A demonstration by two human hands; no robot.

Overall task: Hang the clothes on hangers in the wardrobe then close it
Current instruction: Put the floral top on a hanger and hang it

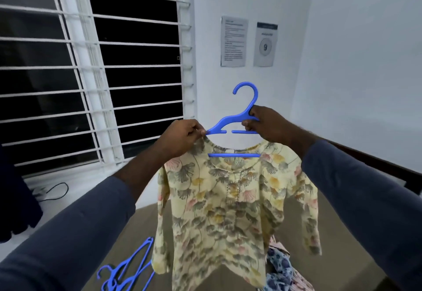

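The right hand (266,124) grips the blue hanger (233,121) under its hook. The left hand (182,136) pinches the floral top (235,210) at the shoulder, likely seating it over the hanger's arm.

Both hands (182,136) (266,122) hold a blue hanger (230,122) inside a floral top (228,210).

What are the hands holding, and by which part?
The right hand grips the blue hanger below its hook; left hand pinches the floral top over the hanger's end.
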